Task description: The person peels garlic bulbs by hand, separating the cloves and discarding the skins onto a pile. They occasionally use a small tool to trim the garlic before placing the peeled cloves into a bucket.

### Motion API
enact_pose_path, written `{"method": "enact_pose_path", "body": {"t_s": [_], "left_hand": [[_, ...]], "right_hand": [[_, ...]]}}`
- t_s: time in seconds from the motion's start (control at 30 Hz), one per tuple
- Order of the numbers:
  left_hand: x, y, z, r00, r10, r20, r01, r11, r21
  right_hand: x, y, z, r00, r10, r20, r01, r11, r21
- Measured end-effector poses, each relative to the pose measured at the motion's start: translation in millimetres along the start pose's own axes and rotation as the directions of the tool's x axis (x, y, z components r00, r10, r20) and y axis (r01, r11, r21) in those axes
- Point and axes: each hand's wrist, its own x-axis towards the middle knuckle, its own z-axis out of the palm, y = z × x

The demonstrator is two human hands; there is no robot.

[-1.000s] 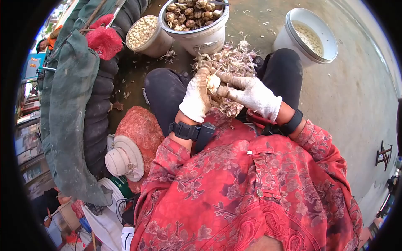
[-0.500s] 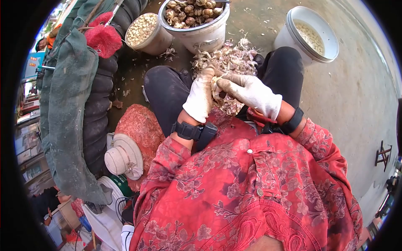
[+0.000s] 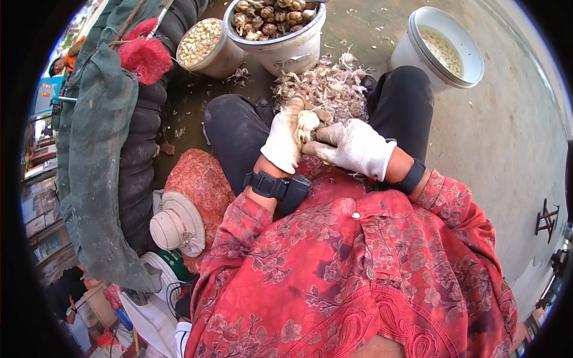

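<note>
Left hand (image 3: 284, 136), in stained knit glove: fingers curled round a garlic bulb (image 3: 308, 120), holding it. Right hand (image 3: 353, 146), gloved likewise: fingertips at bulb's lower right; cannot tell whether they pinch. Bulb cream, smooth, lumpy-round, over the lap; long axis seems roughly 12-to-6, stem end unclear. Clock from bulb: papery, purplish skins (image 3: 329, 83), 12 to 1. Plastic bucket (image 3: 298, 55) of brown, ridged bulbs, 11. Smaller tub (image 3: 230, 58) of pale cloves, 10. White pail (image 3: 406, 58), cloves in liquid, 2. Woven hat (image 3: 173, 224), 8.
</note>
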Motion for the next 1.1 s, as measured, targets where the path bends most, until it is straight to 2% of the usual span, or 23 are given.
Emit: {"method": "enact_pose_path", "body": {"t_s": [0.07, 0.1, 0.17, 0.2, 0.23, 0.27, 0.3, 0.33, 0.37, 0.43, 0.53, 0.6, 0.67, 0.77, 0.83, 0.87, 0.93, 1.07, 1.1], "left_hand": [[8, -3, -15, 0.994, -0.099, 0.037, 0.101, 0.994, -0.053], [9, -2, -18, 0.994, -0.1, 0.037, 0.101, 0.993, -0.053], [10, -3, -21, 0.988, -0.092, 0.126, 0.107, 0.987, -0.12], [7, 0, -16, 0.988, -0.094, 0.126, 0.109, 0.987, -0.12], [4, 5, -9, 0.998, -0.056, 0.033, 0.058, 0.997, -0.055], [1, 7, -4, 0.998, -0.011, -0.059, 0.012, 1.0, 0.016], [1, 6, -4, 0.998, -0.011, -0.059, 0.012, 1.0, 0.014], [1, 5, -5, 0.997, 0.042, -0.058, -0.037, 0.995, 0.089], [1, 3, -6, 0.994, 0.095, -0.054, -0.085, 0.983, 0.163], [3, -1, -11, 0.989, 0.101, -0.105, -0.082, 0.981, 0.177], [3, -2, -13, 0.997, 0.071, -0.029, -0.065, 0.982, 0.175], [1, -3, -8, 0.946, 0.319, 0.059, -0.319, 0.877, 0.36], [-4, -2, -4, 0.954, 0.297, 0.038, -0.288, 0.879, 0.38], [-9, 4, 1, 0.973, 0.23, -0.013, -0.206, 0.897, 0.39], [-10, 7, 3, 0.981, 0.187, -0.045, -0.156, 0.912, 0.38], [-10, 8, 3, 0.982, 0.187, -0.034, -0.157, 0.899, 0.408], [-9, 7, 2, 0.982, 0.187, -0.023, -0.158, 0.886, 0.436], [-7, 6, -1, 0.987, 0.16, -0.011, -0.141, 0.899, 0.414], [-8, 7, 1, 0.987, 0.159, -0.004, -0.142, 0.891, 0.431]], "right_hand": [[-1, -7, -7, 0.981, 0.147, 0.124, -0.126, 0.978, -0.168], [0, -5, -9, 0.981, 0.148, 0.124, -0.126, 0.978, -0.168], [0, 6, -11, 0.995, 0.039, 0.096, -0.024, 0.988, -0.151], [0, 12, -8, 1.0, 0.001, 0.029, -0.001, 1.0, -0.011], [1, 16, -4, 1.0, 0.003, 0.03, -0.003, 1.0, -0.012], [3, 19, -1, 0.997, 0.077, -0.022, -0.072, 0.982, 0.175], [6, 21, 3, 0.986, 0.158, -0.059, -0.127, 0.924, 0.36], [11, 21, 8, 0.98, 0.155, -0.121, -0.076, 0.866, 0.494], [11, 22, 8, 0.981, 0.155, -0.12, -0.076, 0.865, 0.496], [10, 6, -4, 0.982, 0.137, -0.132, -0.094, 0.951, 0.294], [11, 2, -3, 0.977, 0.167, -0.13, -0.125, 0.951, 0.282], [10, -2, -5, 0.977, 0.186, -0.102, -0.147, 0.942, 0.302], [11, 0, -5, 0.976, 0.203, -0.074, -0.169, 0.932, 0.321], [13, 10, -1, 0.983, 0.174, -0.053, -0.159, 0.964, 0.214], [13, 14, 5, 0.975, 0.15, -0.163, -0.112, 0.969, 0.219], [14, 18, 7, 0.975, 0.15, -0.163, -0.112, 0.969, 0.22], [17, 22, 10, 0.974, 0.2, -0.11, -0.151, 0.925, 0.348], [16, 14, -5, 0.974, 0.227, 0.014, -0.217, 0.907, 0.361], [16, 9, -9, 0.948, 0.306, 0.089, -0.315, 0.867, 0.386]]}}
